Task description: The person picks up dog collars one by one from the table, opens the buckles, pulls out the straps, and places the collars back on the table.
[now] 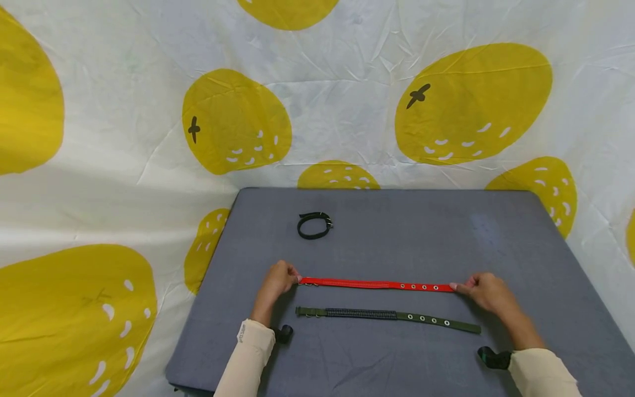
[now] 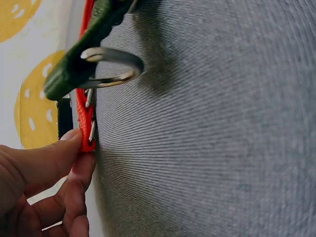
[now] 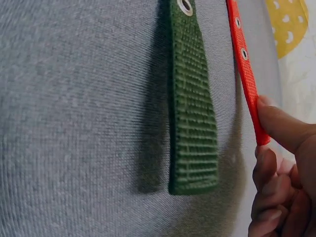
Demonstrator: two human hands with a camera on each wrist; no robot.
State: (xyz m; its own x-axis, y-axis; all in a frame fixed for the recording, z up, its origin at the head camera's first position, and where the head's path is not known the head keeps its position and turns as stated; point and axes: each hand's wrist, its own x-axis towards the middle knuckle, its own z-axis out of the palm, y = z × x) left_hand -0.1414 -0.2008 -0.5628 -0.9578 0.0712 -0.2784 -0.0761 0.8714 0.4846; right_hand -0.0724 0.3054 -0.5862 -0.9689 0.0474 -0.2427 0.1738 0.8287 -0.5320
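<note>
A red collar [image 1: 357, 284] with metal eyelets stretches straight across the grey table. At its buckle end, my left hand [image 1: 279, 277] pinches it between thumb and fingers; in the left wrist view the thumb presses the red end [image 2: 85, 121] beside its metal rings. My right hand [image 1: 488, 292] pinches the opposite tip, just past the eyelets, and the right wrist view shows thumb and forefinger on that red tip [image 3: 252, 98]. Nearer the body, a green collar [image 1: 426, 320] with a dark patterned middle lies extended, roughly parallel to the red one. Its free end [image 3: 193, 123] looms large in the right wrist view.
A black collar [image 1: 313, 226], fastened into a loop, lies farther back on the grey table [image 1: 407, 237]. Behind and to the left hangs a white cloth [image 1: 342, 121] printed with yellow fruit shapes. Dark wrist cameras sit at both sleeves.
</note>
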